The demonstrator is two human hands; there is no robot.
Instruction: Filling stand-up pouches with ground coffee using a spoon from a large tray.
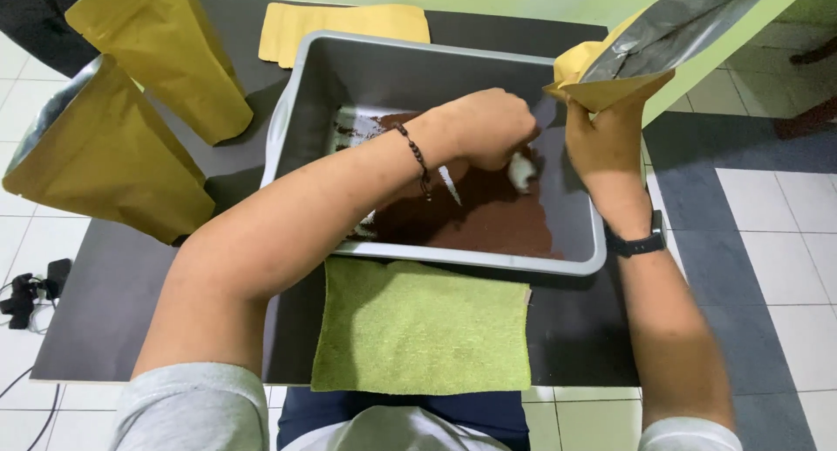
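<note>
A grey plastic tub (436,257) stands on the dark table and holds a layer of brown powder (488,220). My left hand (488,124) reaches across into the tub and is closed around a small white scoop (521,170) just above the powder. My right hand (606,142) grips the bottom of an open yellow pouch with a silver lining (663,33), held tilted over the tub's right edge.
Two standing yellow pouches (113,155) (170,50) are at the left of the table. Flat yellow pouches (344,26) lie behind the tub. A green cloth (423,329) lies in front of it. Black cables (26,294) rest on the floor at left.
</note>
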